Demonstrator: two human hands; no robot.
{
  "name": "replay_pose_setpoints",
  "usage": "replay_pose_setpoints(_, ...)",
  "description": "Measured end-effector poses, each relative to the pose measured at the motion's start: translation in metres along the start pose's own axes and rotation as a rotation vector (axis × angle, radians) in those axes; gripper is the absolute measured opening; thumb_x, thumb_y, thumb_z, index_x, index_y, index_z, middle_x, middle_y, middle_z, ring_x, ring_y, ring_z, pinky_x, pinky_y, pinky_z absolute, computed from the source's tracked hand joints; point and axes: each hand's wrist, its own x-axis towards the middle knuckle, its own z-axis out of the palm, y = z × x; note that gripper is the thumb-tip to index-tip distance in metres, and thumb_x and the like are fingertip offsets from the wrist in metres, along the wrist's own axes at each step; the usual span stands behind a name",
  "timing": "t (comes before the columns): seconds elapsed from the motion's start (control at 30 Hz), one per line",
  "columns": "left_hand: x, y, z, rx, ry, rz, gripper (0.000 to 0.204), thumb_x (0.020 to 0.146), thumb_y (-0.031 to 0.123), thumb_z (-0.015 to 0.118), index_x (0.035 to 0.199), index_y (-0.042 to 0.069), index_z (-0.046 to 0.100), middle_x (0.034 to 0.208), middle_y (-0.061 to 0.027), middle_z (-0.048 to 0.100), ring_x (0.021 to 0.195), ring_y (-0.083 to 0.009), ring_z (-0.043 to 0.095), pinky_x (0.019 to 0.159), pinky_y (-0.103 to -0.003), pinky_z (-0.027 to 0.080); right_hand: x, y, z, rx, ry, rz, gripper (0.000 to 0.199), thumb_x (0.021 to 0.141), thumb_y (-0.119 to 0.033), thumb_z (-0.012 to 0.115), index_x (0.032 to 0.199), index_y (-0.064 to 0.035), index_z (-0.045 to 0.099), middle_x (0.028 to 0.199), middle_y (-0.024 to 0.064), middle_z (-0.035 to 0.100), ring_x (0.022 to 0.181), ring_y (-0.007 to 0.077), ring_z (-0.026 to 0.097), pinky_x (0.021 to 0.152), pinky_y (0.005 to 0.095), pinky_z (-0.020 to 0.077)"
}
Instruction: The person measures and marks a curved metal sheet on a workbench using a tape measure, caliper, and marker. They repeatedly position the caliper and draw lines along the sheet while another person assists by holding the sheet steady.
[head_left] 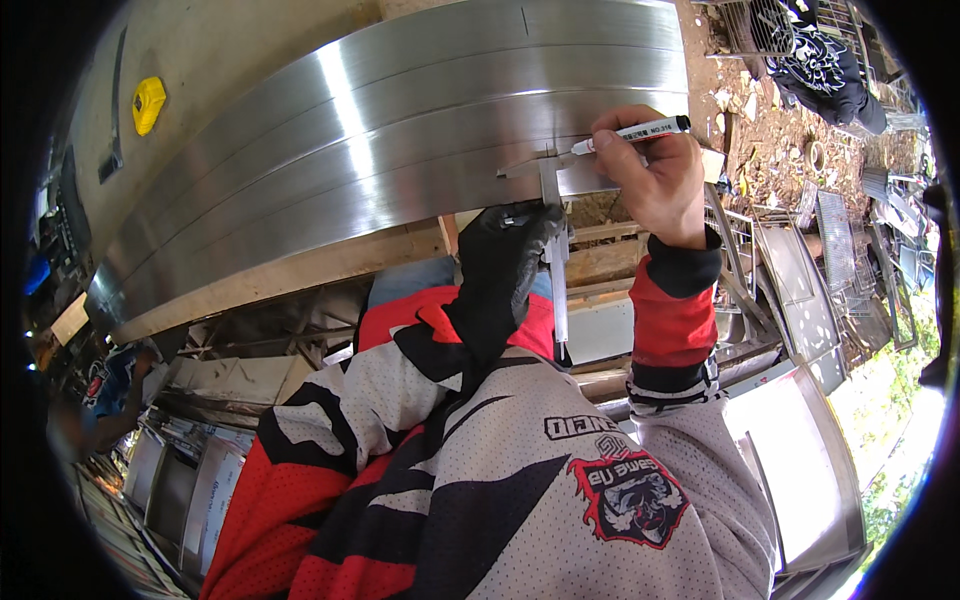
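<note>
Long shiny steel strips [430, 115] lie side by side across the work surface in front of me. My left hand [503, 255], in a black glove, is closed around a metal caliper [558, 300]. The caliper's jaws reach over the nearest strip, while its beam points back toward my body. In my bare right hand [665, 185] is a white marker pen [640, 132] with a black end, held between thumb and fingers. The pen's tip is close to the caliper's jaw end, above the near strip; whether it touches the steel I cannot tell.
A yellow tape measure [148, 105] rests at the far left. Wooden beams [300, 285] run under the strips' near edge. Another person [115, 390] is at the left rim. Metal racks and frames [800, 270] stand to the right, near a dark garment with white print [820, 65].
</note>
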Motion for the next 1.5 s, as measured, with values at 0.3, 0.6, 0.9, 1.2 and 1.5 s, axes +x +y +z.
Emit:
replay_pose_setpoints(0.3, -0.03, 0.018, -0.007, 0.046, -0.151, -0.141, 0.02, 0.091, 0.006, 0.066, 0.11, 0.0, 0.065, 0.094, -0.0105, 0.071, 0.081, -0.0167, 0.069, 0.073, -0.03, 0.057, -0.021, 0.006, -0.022, 0.676, 0.318, -0.087, 0.018, 0.097, -0.012, 0.06, 0.106, 0.0024, 0.065, 0.076, 0.0092, 0.067, 0.067, 0.0159, 0.061, 0.063, 0.028, 0.0464)
replay_pose_setpoints(0.6, -0.072, 0.162, -0.001, -0.187, -0.565, 0.3, 0.028, 0.097, 0.007, 0.06, 0.123, 0.002, 0.054, 0.095, -0.0076, 0.065, 0.088, -0.0181, 0.065, 0.079, -0.035, 0.056, -0.067, -0.057, -0.05, 0.684, 0.571, -0.31, 0.029, 0.105, -0.02, 0.053, 0.12, 0.004, 0.058, 0.095, 0.0196, 0.071, 0.072, 0.0178, 0.063, 0.07, 0.0293, 0.0495)
replay_pose_setpoints(0.9, -0.037, 0.247, -0.046, 1.183, -0.587, 0.856, 0.065, 0.082, 0.008, 0.068, 0.14, -0.003, 0.04, 0.084, -0.0138, 0.066, 0.074, -0.0256, 0.066, 0.066, -0.041, 0.054, -0.058, -0.139, 0.034, 0.215, 0.241, -0.488, 0.048, 0.093, -0.001, 0.063, 0.136, -0.0039, 0.043, 0.138, 0.0209, 0.057, 0.129, 0.0285, 0.055, 0.103, 0.0406, 0.0455)
replay_pose_setpoints(1.2, -0.067, 0.174, -0.108, 0.945, -0.28, 0.905, 0.08, 0.072, 0.018, 0.076, 0.14, -0.004, 0.04, 0.089, -0.0175, 0.067, 0.085, -0.0361, 0.066, 0.075, -0.047, 0.051, -0.08, -0.12, 0.113, 0.468, 0.157, -0.155, 0.039, 0.093, -0.004, 0.066, 0.125, -0.0084, 0.045, 0.108, 0.0171, 0.069, 0.095, 0.0185, 0.067, 0.071, 0.0275, 0.0587)
replay_pose_setpoints(1.5, -0.073, 0.097, -0.096, 0.094, 0.288, 0.87, 0.089, 0.072, 0.037, 0.089, 0.14, 0.001, 0.043, 0.129, -0.014, 0.055, 0.118, -0.0271, 0.056, 0.098, -0.039, 0.048, -0.056, -0.109, 0.114, 0.668, 0.407, -0.231, 0.029, 0.096, -0.002, 0.063, 0.117, -0.0134, 0.047, 0.117, 0.0187, 0.067, 0.095, 0.0216, 0.068, 0.075, 0.0293, 0.0596)
